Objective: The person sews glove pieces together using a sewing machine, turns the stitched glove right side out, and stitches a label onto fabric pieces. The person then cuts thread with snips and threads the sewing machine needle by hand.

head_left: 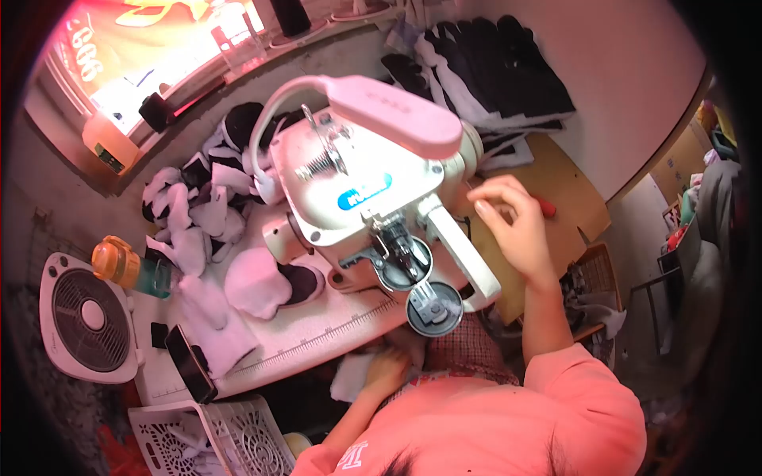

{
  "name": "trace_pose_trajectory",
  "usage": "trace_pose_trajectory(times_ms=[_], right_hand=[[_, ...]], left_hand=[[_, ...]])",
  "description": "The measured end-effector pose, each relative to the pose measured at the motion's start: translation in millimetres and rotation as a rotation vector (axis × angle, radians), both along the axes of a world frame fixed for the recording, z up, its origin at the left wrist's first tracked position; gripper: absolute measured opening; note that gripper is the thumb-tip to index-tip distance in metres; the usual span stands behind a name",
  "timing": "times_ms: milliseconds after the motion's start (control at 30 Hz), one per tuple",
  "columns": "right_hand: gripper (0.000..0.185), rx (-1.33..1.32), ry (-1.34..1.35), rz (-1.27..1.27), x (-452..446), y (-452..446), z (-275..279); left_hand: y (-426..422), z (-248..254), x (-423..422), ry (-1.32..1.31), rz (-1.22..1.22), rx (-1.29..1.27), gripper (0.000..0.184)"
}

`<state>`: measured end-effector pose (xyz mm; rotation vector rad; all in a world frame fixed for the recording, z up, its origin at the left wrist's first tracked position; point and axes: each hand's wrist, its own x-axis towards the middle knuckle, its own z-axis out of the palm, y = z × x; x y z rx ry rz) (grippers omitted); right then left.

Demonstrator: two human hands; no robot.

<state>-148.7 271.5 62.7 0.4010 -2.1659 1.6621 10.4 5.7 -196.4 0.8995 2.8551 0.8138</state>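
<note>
A white industrial sewing machine (pixel 381 186) with a pink cover on top stands in front of me. Its round metal cover (pixel 434 309) hangs open below the needle area. My right hand (pixel 512 222) is raised beside the machine's right side, fingers loosely bent and thumb apart, with nothing visible in it. Low at the table's front edge, my left hand (pixel 389 370) is closed on a white fleece piece (pixel 349 379) near my lap; its fingertips are partly hidden. A white fleece piece with a dark part (pixel 258 282) lies on the table left of the machine.
Black and white fabric pieces (pixel 194 210) are heaped at the back left. Black glove-shaped pieces (pixel 500 71) are stacked at the back right. A fan (pixel 91 317), an orange-capped bottle (pixel 119 262), a phone (pixel 190 365) and a white basket (pixel 250 432) line the left side.
</note>
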Motion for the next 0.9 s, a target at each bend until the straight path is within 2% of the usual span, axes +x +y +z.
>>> trace_pose_trajectory(times_ms=[33,100,167,233,433,533,700,833,900], right_hand=[[0.009,0.077,-0.055,-0.046,3,2,-1],[0.006,0.067,-0.05,0.063,15,-2,1],[0.009,-0.107,-0.181,0.298,21,-6,-10],[0.012,-0.154,-0.25,0.384,23,-7,-20],[0.014,-0.177,-0.274,0.375,17,-28,-9],[0.015,-0.167,-0.177,0.325,10,-31,-10],[0.018,-0.02,-0.14,0.365,12,-30,2],[0.02,-0.043,-0.186,0.393,17,-32,3],[0.02,0.082,-0.161,0.389,15,-31,4]], left_hand=[[-2,0,-2,0.02,0.005,0.003,0.012],[-3,0,-3,-0.003,0.001,0.003,0.013],[-4,-8,-5,-0.033,0.031,-0.003,0.013],[-4,-13,-9,-0.063,0.038,0.01,0.014],[-2,-18,-15,-0.006,0.028,0.04,0.014],[-5,-24,-15,-0.016,0.039,0.08,0.015],[-6,-22,-14,0.01,0.058,0.086,0.016],[-8,-19,-13,0.003,0.066,0.074,0.015],[-8,-20,-13,-0.063,0.062,0.062,0.016]])
